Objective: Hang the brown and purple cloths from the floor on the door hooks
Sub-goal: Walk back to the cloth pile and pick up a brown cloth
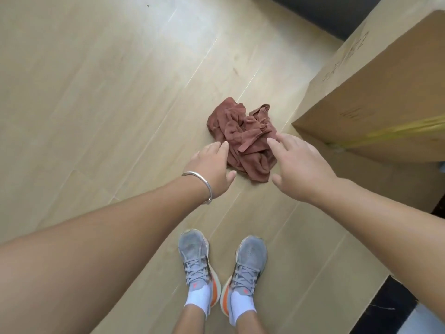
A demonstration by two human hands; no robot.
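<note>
Brown cloth pickup: both hands over the heap.

The brown cloth (242, 138) lies crumpled on the floor (108, 92) beside a cardboard box (375, 97). Left hand (209, 168) and right hand (301, 165) hover, fingers spread, holding nothing. Judged soft, light, limp: gather a thick fold near the centre.

Brown cloth (242, 138) was rust-brown, plain, no pattern; floor (108, 92) pale beige wood-grain planks with thin light seams; cardboard box (375, 97) tan with faint dark print and yellow tape band; bracelet (201, 183) on left wrist silver; shoes (222, 268) grey with grey laces, orange and cream soles; socks (218, 302) white; strip at top right dark grey
</note>
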